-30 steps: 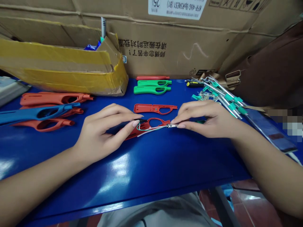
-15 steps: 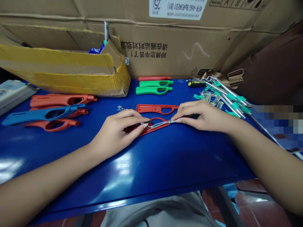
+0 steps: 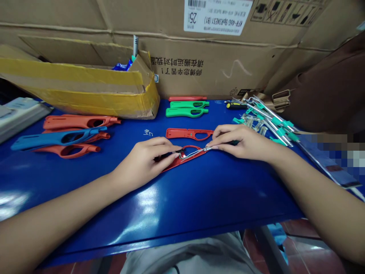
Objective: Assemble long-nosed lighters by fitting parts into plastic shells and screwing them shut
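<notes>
A red half-shell of a long-nosed lighter (image 3: pixel 182 161) lies on the blue table, its finger loop towards the right. Thin white wires (image 3: pixel 192 153) run along it. My left hand (image 3: pixel 152 158) rests over its wide end, thumb and forefinger pinching a small black part (image 3: pixel 179 150). At the narrow end, my right hand (image 3: pixel 238 140) is closed with its fingertips on a small silver metal piece (image 3: pixel 207 148). A dark end of something shows under its fingers, of a kind I cannot make out. Just behind lies another red half-shell (image 3: pixel 182 133).
Red and blue lighter shells (image 3: pixel 59 139) are piled at left. Green shells (image 3: pixel 185 112) lie at the back, small white pieces (image 3: pixel 147 132) nearer. Metal tubes with green tape (image 3: pixel 273 120) and a yellow-black screwdriver (image 3: pixel 235 105) lie at right. A yellow-taped carton (image 3: pixel 108 99) stands back left.
The camera view has shifted slightly, so the scene sits a little lower. Both hands keep their pinches at the red half-shell, with only small finger movement.
</notes>
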Demonstrator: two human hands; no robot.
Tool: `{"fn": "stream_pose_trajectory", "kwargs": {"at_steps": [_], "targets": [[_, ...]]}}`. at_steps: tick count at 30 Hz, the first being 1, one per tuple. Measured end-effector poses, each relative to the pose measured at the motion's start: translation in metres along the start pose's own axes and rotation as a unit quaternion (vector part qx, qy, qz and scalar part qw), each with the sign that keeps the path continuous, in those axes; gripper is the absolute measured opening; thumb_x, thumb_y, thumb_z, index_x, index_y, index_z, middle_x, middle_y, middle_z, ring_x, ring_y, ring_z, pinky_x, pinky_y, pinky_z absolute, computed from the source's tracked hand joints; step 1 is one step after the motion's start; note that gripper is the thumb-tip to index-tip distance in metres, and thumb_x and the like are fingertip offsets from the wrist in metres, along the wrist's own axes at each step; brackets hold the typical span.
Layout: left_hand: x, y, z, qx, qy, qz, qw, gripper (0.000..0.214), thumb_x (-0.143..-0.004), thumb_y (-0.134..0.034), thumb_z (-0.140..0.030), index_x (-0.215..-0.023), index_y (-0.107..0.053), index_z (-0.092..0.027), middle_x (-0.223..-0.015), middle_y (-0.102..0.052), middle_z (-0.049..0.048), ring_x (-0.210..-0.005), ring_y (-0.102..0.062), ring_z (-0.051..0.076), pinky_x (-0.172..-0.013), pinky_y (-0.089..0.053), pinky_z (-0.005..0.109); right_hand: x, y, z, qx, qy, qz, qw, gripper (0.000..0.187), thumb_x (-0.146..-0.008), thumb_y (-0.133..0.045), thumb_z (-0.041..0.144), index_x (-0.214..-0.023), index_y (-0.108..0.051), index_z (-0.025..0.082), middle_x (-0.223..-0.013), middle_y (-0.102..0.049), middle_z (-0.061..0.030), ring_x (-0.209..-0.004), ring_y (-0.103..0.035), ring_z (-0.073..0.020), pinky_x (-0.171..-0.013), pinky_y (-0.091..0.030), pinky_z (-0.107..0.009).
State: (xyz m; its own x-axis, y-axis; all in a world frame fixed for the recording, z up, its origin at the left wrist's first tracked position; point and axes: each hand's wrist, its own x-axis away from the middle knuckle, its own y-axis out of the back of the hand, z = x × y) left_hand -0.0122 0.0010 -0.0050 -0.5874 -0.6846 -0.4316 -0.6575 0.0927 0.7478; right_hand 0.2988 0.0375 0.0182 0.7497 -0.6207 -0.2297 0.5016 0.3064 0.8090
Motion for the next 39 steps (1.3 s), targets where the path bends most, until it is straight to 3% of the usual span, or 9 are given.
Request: {"fn": "stream_pose_trajectory", "kwargs": {"at_steps": [11, 19, 27, 31, 35, 39], "targets": [[-0.001, 0.001, 0.004, -0.004, -0.034, 0.006, 0.999, 0.023, -0.099, -0.062, -0.023, -0.116, -0.075, -0.018, -0.1, -0.076, 0.006, -0.091, -0.072, 0.016, -0.082, -0.057, 0.026, 0.0, 0.0, 0.009, 0.01, -0.004, 0.034, 0.999, 0.023, -0.099, -0.06, 0.027, -0.11, -0.08, 0.024, -0.094, -0.07, -0.0059, -0.083, -0.066, -0.0163, -0.076, -0.051, -0.029], [-0.001, 0.003, 0.005, -0.015, -0.05, 0.015, 0.999, 0.022, -0.099, -0.061, -0.024, -0.116, -0.074, -0.019, -0.103, -0.076, 0.0072, -0.093, -0.071, 0.017, -0.083, -0.057, 0.028, 0.003, 0.002, 0.018, 0.123, -0.008, 0.062, 0.99, 0.027, -0.101, -0.053, 0.023, -0.112, -0.078, 0.023, -0.1, -0.071, -0.0069, -0.083, -0.066, -0.0168, -0.071, -0.048, -0.028], [-0.001, 0.008, 0.003, -0.05, -0.067, 0.036, 0.996, 0.024, -0.101, -0.058, -0.024, -0.118, -0.073, -0.017, -0.107, -0.076, 0.0079, -0.094, -0.073, 0.018, -0.085, -0.058, 0.028, 0.005, 0.002, 0.031, 0.261, 0.063, 0.082, 0.96, 0.031, -0.099, -0.048, 0.015, -0.107, -0.078, 0.02, -0.096, -0.075, -0.0082, -0.091, -0.065, -0.0242, -0.071, -0.048, -0.035], [0.001, 0.012, -0.005, -0.076, -0.049, 0.07, 0.993, 0.027, -0.102, -0.054, -0.023, -0.12, -0.073, -0.019, -0.11, -0.076, 0.0068, -0.096, -0.074, 0.019, -0.086, -0.059, 0.028, -0.001, 0.003, 0.04, 0.217, 0.007, 0.078, 0.973, 0.022, -0.098, -0.056, 0.025, -0.104, -0.077, 0.02, -0.104, -0.075, -0.0086, -0.096, -0.066, -0.0245, -0.08, -0.05, -0.037], [0.0, 0.012, -0.009, -0.069, -0.043, 0.059, 0.995, 0.026, -0.101, -0.053, -0.023, -0.117, -0.074, -0.018, -0.106, -0.078, 0.0073, -0.095, -0.075, 0.02, -0.084, -0.06, 0.03, -0.018, 0.003, 0.043, 0.069, -0.091, 0.068, 0.991, 0.02, -0.094, -0.063, 0.031, -0.086, -0.076, 0.019, -0.097, -0.075, -0.0086, -0.089, -0.067, -0.0218, -0.082, -0.05, -0.037], [-0.001, 0.01, -0.007, -0.056, -0.039, 0.035, 0.997, 0.024, -0.1, -0.056, -0.025, -0.113, -0.075, -0.018, -0.103, -0.079, 0.0071, -0.093, -0.075, 0.02, -0.082, -0.059, 0.03, -0.031, 0.004, 0.035, -0.016, -0.12, 0.126, 0.985, 0.024, -0.088, -0.07, 0.042, -0.084, -0.076, 0.019, -0.086, -0.076, -0.0046, -0.08, -0.068, -0.0181, -0.075, -0.052, -0.031]]}}
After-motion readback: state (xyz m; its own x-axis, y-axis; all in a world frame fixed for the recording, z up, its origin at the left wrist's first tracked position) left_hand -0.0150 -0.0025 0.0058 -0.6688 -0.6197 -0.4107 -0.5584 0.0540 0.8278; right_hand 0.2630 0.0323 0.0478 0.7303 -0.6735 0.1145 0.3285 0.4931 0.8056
